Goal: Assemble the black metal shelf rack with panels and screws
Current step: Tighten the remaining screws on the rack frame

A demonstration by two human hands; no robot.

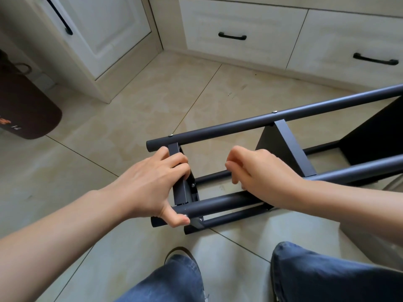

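Observation:
The black metal shelf rack (268, 118) lies on its side on the tiled floor, its round tubes running from the centre to the right edge. Dark panels are fixed between the tubes: an end panel (182, 192) near me, a middle panel (281, 144) and a far panel (375, 136). Small screw heads show on the upper tube. My left hand (152, 184) grips the end panel, fingers curled over its top edge and thumb under the near tube. My right hand (259, 173) hovers over the near tube (218, 203) with fingers loosely curled; I cannot see anything in it.
White cabinets with black handles (232, 36) line the back and left. A dark brown rounded object (26, 110) stands at the left. My knees in blue jeans (327, 277) and a shoe fill the bottom of the view. Beige tile floor surrounds the rack.

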